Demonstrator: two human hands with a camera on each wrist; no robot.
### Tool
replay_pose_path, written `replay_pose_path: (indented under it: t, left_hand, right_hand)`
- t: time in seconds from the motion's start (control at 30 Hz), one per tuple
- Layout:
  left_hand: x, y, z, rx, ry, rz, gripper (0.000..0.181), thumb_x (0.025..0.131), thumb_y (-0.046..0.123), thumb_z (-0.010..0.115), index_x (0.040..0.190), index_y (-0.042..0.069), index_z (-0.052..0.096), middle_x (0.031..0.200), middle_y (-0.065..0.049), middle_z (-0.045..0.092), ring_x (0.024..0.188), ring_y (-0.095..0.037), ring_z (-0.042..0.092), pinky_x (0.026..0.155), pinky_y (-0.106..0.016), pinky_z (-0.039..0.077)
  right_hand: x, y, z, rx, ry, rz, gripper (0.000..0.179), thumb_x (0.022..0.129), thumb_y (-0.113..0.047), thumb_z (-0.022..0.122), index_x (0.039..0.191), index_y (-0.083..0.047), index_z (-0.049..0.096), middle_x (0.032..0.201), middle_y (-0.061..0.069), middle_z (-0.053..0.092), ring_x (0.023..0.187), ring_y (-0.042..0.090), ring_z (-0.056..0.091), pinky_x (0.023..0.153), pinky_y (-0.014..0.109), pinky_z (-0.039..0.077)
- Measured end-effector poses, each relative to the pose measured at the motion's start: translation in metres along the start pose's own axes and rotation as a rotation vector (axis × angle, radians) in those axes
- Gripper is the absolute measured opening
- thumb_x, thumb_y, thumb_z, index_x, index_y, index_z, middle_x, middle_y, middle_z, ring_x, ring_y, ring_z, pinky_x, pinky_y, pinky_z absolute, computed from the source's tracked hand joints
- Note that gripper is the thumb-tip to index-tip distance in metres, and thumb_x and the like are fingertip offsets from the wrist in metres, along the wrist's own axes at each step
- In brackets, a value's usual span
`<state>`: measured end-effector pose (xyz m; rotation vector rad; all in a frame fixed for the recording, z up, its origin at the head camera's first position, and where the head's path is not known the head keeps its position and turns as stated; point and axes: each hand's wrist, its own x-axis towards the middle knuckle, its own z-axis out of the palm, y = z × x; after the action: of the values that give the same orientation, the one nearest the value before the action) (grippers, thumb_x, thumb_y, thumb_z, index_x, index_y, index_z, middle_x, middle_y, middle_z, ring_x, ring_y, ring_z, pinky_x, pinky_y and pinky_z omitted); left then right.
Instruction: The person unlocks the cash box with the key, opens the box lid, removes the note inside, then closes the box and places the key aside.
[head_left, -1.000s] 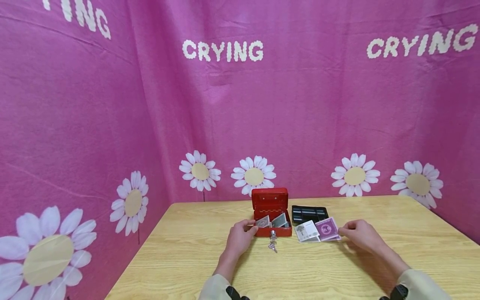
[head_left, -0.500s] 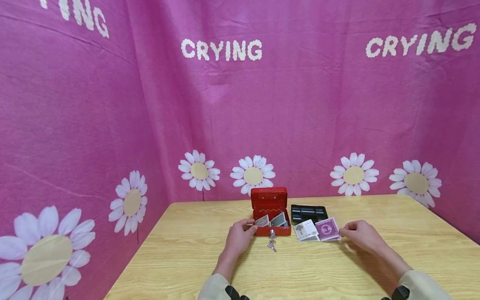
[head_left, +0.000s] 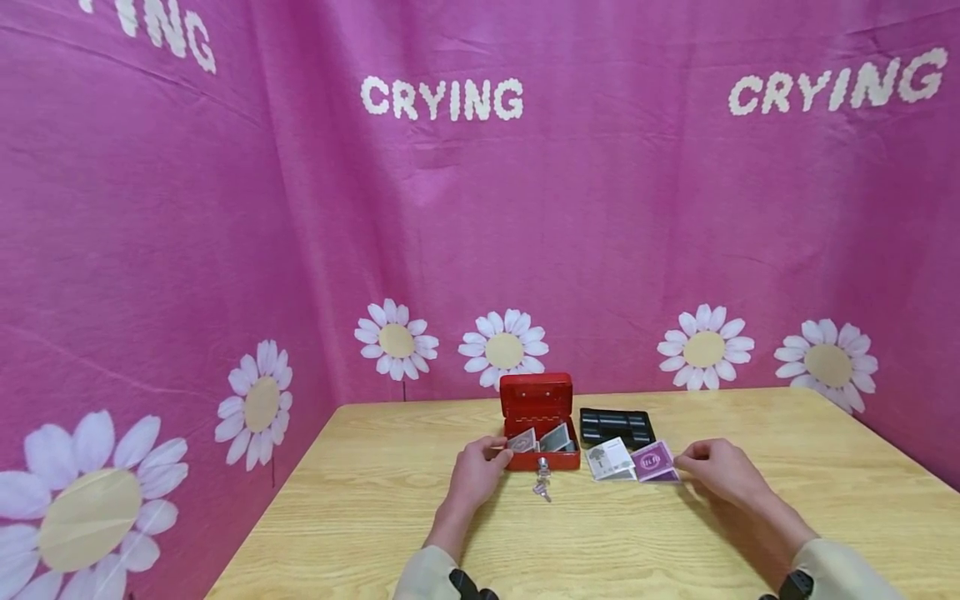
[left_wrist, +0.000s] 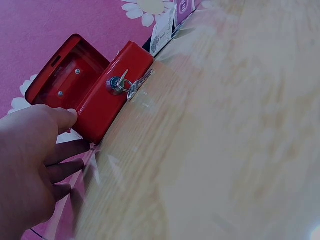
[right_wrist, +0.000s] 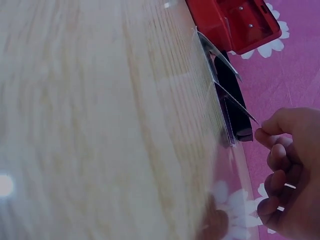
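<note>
A small red cash box (head_left: pixel 519 462) stands with its lid raised. Folded grey notes (head_left: pixel 556 437) lean inside it. My left hand (head_left: pixel 477 473) grips the box's left front corner, its thumb (left_wrist: pixel 65 119) at the top rim and the other fingers down the side. Keys (head_left: pixel 542 492) hang from the front lock. To the right of the box, a folded purple banknote (head_left: pixel 649 459) lies beside a folded white-grey banknote (head_left: pixel 609 457). My right hand (head_left: pixel 722 468) pinches the purple note's right corner. In the right wrist view its upper flap (right_wrist: pixel 236 101) stands raised off the lower layer.
A black compartment tray (head_left: pixel 600 423) sits behind the banknotes, just right of the box. The wooden table (head_left: pixel 390 467) ends at the back against a pink curtain (head_left: pixel 600 208) printed with daisies and lettering.
The purple note's upper flap has tilted, showing more of the dark layer beneath at its lower right. The right hand stays at its corner, the left on the box.
</note>
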<state>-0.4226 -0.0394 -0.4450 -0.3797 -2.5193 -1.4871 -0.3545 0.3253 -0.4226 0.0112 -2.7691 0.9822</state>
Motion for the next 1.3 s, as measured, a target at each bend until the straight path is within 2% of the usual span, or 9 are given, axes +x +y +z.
replay_pose_path:
  t: [0.23, 0.4, 0.67, 0.83, 1.1, 1.3]
  left_hand:
    - [0.000, -0.001, 0.001, 0.006, -0.002, -0.011, 0.031, 0.096, 0.018, 0.064, 0.123, 0.003, 0.068, 0.112, -0.011, 0.072, 0.102, -0.023, 0.067, 0.090, -0.044, 0.054]
    - [0.000, -0.001, 0.000, -0.003, -0.006, -0.018, 0.032, 0.096, 0.018, 0.064, 0.124, 0.003, 0.068, 0.114, -0.011, 0.072, 0.103, -0.023, 0.066, 0.090, -0.043, 0.054]
    - [0.000, -0.002, -0.001, 0.004, -0.002, -0.025, 0.032, 0.096, 0.019, 0.064, 0.124, 0.004, 0.068, 0.116, -0.010, 0.071, 0.103, -0.021, 0.066, 0.089, -0.041, 0.055]
    - [0.000, -0.002, 0.000, 0.004, -0.004, -0.016, 0.032, 0.096, 0.019, 0.064, 0.124, 0.004, 0.068, 0.115, -0.010, 0.072, 0.102, -0.021, 0.066, 0.087, -0.039, 0.055]
    - [0.000, -0.003, 0.002, 0.004, 0.008, -0.013, 0.030, 0.096, 0.018, 0.064, 0.122, 0.004, 0.069, 0.113, -0.009, 0.072, 0.102, -0.020, 0.066, 0.088, -0.039, 0.055]
    - [0.000, -0.001, 0.001, 0.004, 0.011, -0.017, 0.030, 0.096, 0.018, 0.064, 0.122, 0.004, 0.069, 0.112, -0.008, 0.072, 0.101, -0.019, 0.066, 0.087, -0.039, 0.055]
  right_hand:
    - [0.001, -0.003, -0.001, -0.083, 0.097, -0.035, 0.030, 0.096, -0.037, 0.061, 0.097, -0.009, 0.071, 0.085, 0.004, 0.068, 0.071, 0.016, 0.051, 0.063, 0.030, 0.038]
    - [0.003, -0.013, -0.001, -0.102, 0.121, -0.051, 0.033, 0.096, -0.040, 0.060, 0.097, -0.009, 0.072, 0.092, 0.008, 0.072, 0.074, 0.016, 0.053, 0.064, 0.030, 0.039]
    - [0.006, -0.028, 0.005, -0.064, 0.132, -0.096, 0.027, 0.094, -0.031, 0.064, 0.097, -0.006, 0.073, 0.085, 0.004, 0.071, 0.073, 0.014, 0.056, 0.065, 0.029, 0.042]
    - [0.008, -0.039, 0.011, -0.051, 0.133, -0.115, 0.025, 0.094, -0.033, 0.065, 0.094, -0.009, 0.072, 0.080, 0.002, 0.070, 0.070, 0.013, 0.055, 0.064, 0.030, 0.041]
    - [0.013, -0.056, 0.021, -0.049, 0.136, -0.167, 0.020, 0.093, -0.027, 0.066, 0.092, -0.009, 0.074, 0.082, 0.002, 0.071, 0.072, 0.012, 0.056, 0.067, 0.030, 0.045]
    - [0.017, -0.065, 0.029, -0.035, 0.110, -0.172, 0.018, 0.092, -0.023, 0.065, 0.092, -0.008, 0.074, 0.083, 0.003, 0.071, 0.073, 0.013, 0.056, 0.065, 0.029, 0.045]
